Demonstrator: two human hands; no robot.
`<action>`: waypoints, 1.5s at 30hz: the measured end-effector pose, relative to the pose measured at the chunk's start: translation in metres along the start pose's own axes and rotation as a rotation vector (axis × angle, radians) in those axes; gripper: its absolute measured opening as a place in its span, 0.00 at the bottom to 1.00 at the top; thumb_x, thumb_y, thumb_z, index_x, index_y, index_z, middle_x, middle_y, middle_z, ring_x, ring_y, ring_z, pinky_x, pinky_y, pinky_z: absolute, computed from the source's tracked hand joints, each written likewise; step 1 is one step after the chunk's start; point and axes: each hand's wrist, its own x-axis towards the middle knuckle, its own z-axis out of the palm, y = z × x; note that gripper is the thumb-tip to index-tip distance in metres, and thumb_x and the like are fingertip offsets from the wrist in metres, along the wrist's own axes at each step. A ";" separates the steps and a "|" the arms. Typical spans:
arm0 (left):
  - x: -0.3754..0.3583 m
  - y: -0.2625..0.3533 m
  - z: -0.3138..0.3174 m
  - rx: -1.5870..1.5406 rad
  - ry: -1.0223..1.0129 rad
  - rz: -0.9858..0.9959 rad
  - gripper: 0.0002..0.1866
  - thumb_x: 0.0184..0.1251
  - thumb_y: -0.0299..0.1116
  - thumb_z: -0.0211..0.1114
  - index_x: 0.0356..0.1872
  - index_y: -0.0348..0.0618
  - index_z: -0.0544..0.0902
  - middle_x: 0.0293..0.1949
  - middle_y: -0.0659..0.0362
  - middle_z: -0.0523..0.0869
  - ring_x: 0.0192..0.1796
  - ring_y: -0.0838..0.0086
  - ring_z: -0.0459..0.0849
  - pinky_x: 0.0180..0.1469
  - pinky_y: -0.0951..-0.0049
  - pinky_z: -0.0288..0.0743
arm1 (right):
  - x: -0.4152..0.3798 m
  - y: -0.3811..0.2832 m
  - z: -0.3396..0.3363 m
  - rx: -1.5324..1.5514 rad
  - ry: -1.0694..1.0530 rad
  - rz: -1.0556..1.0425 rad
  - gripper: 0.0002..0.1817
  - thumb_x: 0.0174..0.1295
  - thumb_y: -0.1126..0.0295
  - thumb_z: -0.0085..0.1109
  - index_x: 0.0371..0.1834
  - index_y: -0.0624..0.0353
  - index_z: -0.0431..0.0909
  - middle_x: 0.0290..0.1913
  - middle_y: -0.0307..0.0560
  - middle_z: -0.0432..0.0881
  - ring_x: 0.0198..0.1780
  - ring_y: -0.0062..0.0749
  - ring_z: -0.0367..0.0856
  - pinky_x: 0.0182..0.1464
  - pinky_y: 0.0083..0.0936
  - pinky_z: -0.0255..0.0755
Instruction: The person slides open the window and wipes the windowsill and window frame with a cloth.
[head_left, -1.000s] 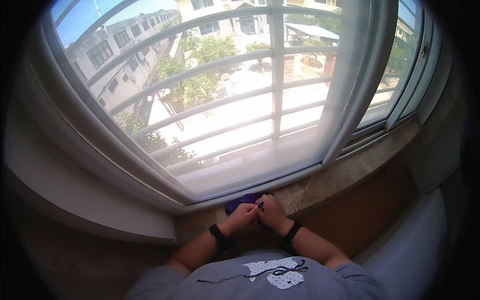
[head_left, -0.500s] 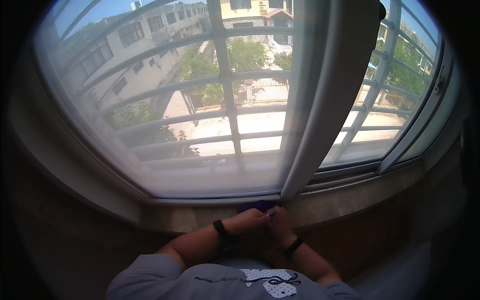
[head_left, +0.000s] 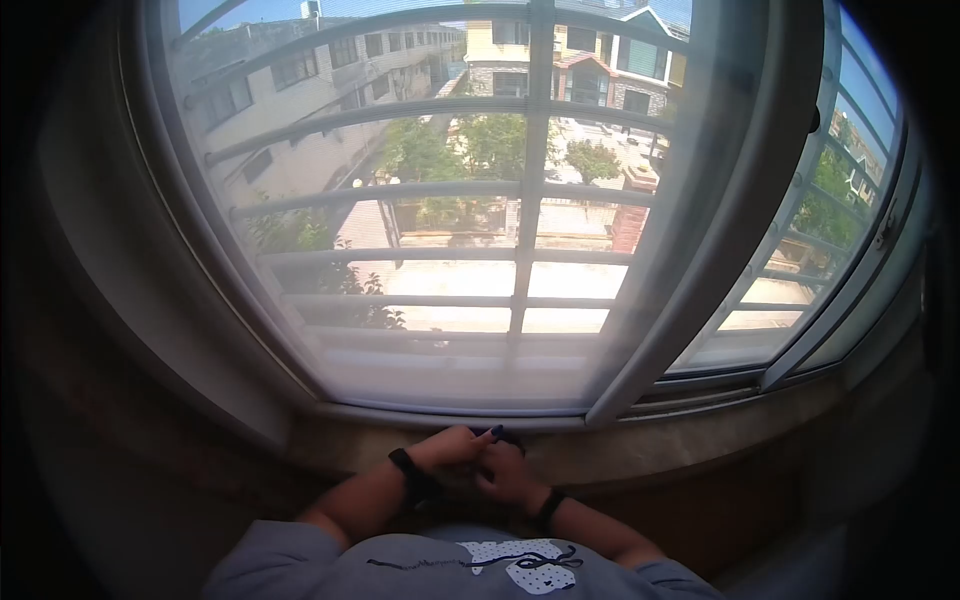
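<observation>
My left hand (head_left: 447, 449) and my right hand (head_left: 508, 471) meet low in the head view, just in front of the window sill. Both are closed, with fingers curled against each other. The left thumb, with a dark-painted nail, points up and to the right. Just beyond the fingers shows a small bit of a dark thing (head_left: 513, 437), mostly hidden. What lies inside the hands cannot be made out. A black band is on each wrist.
A sliding window with a screen panel (head_left: 440, 370) rises ahead, its thick white frame (head_left: 715, 240) slanting on the right. Metal bars (head_left: 390, 255) stand outside. The stone sill (head_left: 670, 436) runs beneath, with the track (head_left: 700, 392) exposed on the right.
Both hands have shifted left and slightly toward my body. The dark purple bunched thing seen beyond them is now mostly hidden. My view has turned right, so the window sits farther right.
</observation>
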 end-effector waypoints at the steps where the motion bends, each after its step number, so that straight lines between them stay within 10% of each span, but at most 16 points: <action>1: -0.009 -0.007 -0.007 -0.063 0.007 -0.063 0.38 0.68 0.64 0.47 0.20 0.36 0.81 0.17 0.57 0.79 0.19 0.73 0.76 0.25 0.70 0.70 | 0.009 -0.004 0.008 0.029 -0.006 -0.035 0.09 0.47 0.68 0.59 0.33 0.56 0.78 0.38 0.51 0.80 0.40 0.51 0.77 0.41 0.42 0.71; 14: -0.075 -0.222 -0.099 -0.254 0.189 0.045 0.42 0.64 0.72 0.40 0.21 0.39 0.82 0.16 0.58 0.80 0.17 0.72 0.76 0.22 0.71 0.71 | 0.125 -0.057 0.153 0.250 -0.296 -0.158 0.12 0.61 0.60 0.52 0.38 0.55 0.79 0.38 0.50 0.80 0.41 0.50 0.77 0.44 0.41 0.70; 22: -0.087 -0.186 -0.094 -0.369 -0.037 0.006 0.39 0.64 0.70 0.46 0.18 0.40 0.79 0.17 0.58 0.80 0.21 0.71 0.82 0.22 0.71 0.75 | 0.105 -0.039 0.153 0.681 -0.153 0.321 0.19 0.70 0.57 0.44 0.37 0.61 0.77 0.34 0.52 0.80 0.37 0.43 0.79 0.43 0.35 0.71; 25: -0.071 -0.172 -0.068 -0.509 -0.009 0.004 0.36 0.64 0.67 0.49 0.20 0.39 0.78 0.19 0.57 0.80 0.24 0.68 0.85 0.24 0.70 0.78 | 0.097 -0.060 0.101 0.267 0.039 0.226 0.19 0.71 0.57 0.43 0.36 0.62 0.77 0.34 0.49 0.80 0.38 0.37 0.79 0.43 0.32 0.71; 31: -0.036 -0.117 -0.012 -0.581 -0.109 0.089 0.33 0.68 0.63 0.49 0.29 0.37 0.79 0.26 0.56 0.82 0.27 0.65 0.86 0.27 0.67 0.80 | 0.040 -0.056 0.053 0.419 0.073 0.553 0.20 0.71 0.57 0.43 0.31 0.60 0.77 0.29 0.51 0.80 0.34 0.43 0.79 0.40 0.33 0.71; 42: 0.081 0.058 0.129 -0.301 0.001 0.088 0.29 0.74 0.52 0.48 0.24 0.35 0.82 0.20 0.56 0.82 0.21 0.68 0.82 0.22 0.68 0.74 | -0.091 0.039 -0.099 0.105 0.261 0.539 0.23 0.72 0.55 0.39 0.30 0.59 0.78 0.29 0.55 0.80 0.33 0.48 0.80 0.36 0.37 0.72; 45: 0.127 0.092 0.165 0.153 -0.013 0.510 0.28 0.73 0.50 0.49 0.23 0.36 0.81 0.19 0.57 0.81 0.20 0.70 0.80 0.22 0.68 0.72 | -0.127 0.049 -0.154 0.121 0.404 0.628 0.25 0.70 0.52 0.41 0.27 0.60 0.78 0.26 0.58 0.79 0.31 0.52 0.80 0.33 0.40 0.71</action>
